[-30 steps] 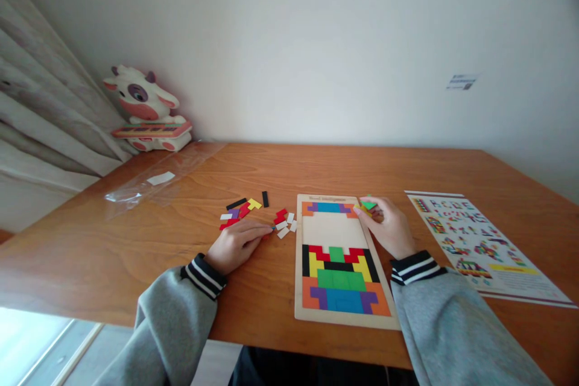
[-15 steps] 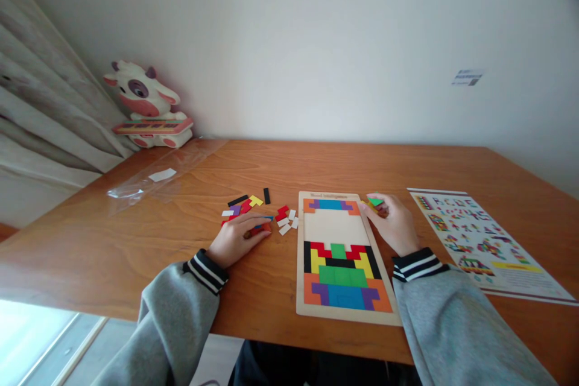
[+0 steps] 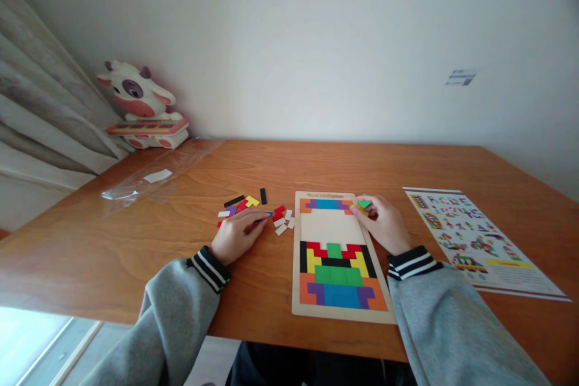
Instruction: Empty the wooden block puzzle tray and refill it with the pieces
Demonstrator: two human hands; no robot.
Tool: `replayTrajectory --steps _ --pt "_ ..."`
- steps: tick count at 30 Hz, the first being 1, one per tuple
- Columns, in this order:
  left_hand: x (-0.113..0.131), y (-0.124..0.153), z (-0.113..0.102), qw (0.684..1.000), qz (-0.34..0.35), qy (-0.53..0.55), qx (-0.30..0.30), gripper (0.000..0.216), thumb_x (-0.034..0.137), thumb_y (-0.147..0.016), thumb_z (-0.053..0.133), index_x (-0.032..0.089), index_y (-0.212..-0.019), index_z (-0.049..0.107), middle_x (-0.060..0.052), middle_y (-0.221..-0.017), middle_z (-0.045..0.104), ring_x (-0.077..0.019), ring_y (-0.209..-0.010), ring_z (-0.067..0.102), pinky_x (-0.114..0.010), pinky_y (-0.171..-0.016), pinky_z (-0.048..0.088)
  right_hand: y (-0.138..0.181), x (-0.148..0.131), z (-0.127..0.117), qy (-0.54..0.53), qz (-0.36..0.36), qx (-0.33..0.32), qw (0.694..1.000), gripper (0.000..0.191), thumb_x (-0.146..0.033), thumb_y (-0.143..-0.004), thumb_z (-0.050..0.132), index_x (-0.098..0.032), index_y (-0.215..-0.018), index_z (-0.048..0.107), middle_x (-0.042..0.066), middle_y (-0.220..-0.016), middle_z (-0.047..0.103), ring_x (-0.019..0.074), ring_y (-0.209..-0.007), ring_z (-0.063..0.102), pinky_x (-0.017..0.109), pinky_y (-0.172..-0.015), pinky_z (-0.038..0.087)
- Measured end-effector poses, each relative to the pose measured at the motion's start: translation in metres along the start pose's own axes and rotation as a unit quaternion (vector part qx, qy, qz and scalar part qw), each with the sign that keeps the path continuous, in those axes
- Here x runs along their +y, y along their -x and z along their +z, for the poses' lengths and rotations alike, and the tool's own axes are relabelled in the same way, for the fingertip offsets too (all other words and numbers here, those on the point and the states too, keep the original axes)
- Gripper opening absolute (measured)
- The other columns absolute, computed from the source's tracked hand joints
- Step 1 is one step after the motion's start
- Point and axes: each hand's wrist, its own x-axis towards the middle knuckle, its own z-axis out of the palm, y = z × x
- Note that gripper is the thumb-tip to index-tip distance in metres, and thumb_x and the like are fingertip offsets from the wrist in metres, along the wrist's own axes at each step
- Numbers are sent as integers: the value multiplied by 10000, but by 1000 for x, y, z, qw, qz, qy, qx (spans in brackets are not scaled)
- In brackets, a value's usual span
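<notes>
On the wooden puzzle board (image 3: 296,265), flat coloured pieces fill the near half and a strip along the far end, with a bare stretch between. My right hand (image 3: 384,226) is at the board's upper right edge, thumb and fingers closed on a yellow puzzle piece (image 3: 361,210); a green puzzle piece (image 3: 364,203) shows beside its fingertips. Left of the board, my left hand (image 3: 237,235) curls beside the loose pieces, its fingers closed together. A sliver of a blue puzzle piece (image 3: 270,213) shows at those fingertips, the remainder hidden.
Red (image 3: 279,212), white (image 3: 281,230), yellow (image 3: 252,201) and black pieces (image 3: 263,196) lie around my left hand. A printed pattern sheet (image 3: 493,247) is at the right. Clear plastic wrapping (image 3: 136,190) and a cow toy with a keyboard (image 3: 145,108) are at the far left.
My right hand has shifted slightly left, bringing the yellow and green pieces over the board's edge. The red and orange pieces under my left fingers no longer show. The view has shifted slightly.
</notes>
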Motion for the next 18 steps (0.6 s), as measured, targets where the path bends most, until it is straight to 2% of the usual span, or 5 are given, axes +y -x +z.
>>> replayTrajectory --steps 6,8,11,14,18 --pt "26 -36 25 973 -149 172 25 244 395 -892 645 178 -1000 667 -64 -940 737 -176 -788 703 -274 -705 558 -2 8 -3 52 28 49 997 496 -621 -859 548 -157 -992 662 135 -959 695 223 -723 637 394 -693 539" --pt "35 -50 40 937 -184 295 34 311 444 -858 682 165 -984 629 -60 -912 718 -150 -727 682 -243 -628 535 -2 11 -3 71 36 54 995 484 -603 -864 536 -150 -979 661 142 -952 695 227 -723 636 403 -703 540" --pt "45 -68 59 853 -235 461 63 424 492 -757 777 158 -951 601 -37 -842 714 -126 -689 670 -230 -629 533 -2 11 -3 89 38 41 994 428 -540 -870 534 -148 -985 661 136 -949 690 230 -732 636 410 -728 544" --pt "49 -75 72 797 -265 536 91 466 472 -698 831 155 -964 616 -29 -828 730 -124 -709 681 -228 -657 542 -2 10 -2 98 35 30 994 368 -465 -875 535 -146 -1011 657 134 -971 680 230 -753 642 409 -752 548" --pt "49 -68 79 809 -260 521 76 459 440 -717 829 147 -1036 676 -53 -863 754 -152 -764 703 -253 -702 557 -2 9 -2 124 18 25 992 362 -421 -882 528 -142 -1085 638 149 -1015 676 264 -840 649 432 -803 545"
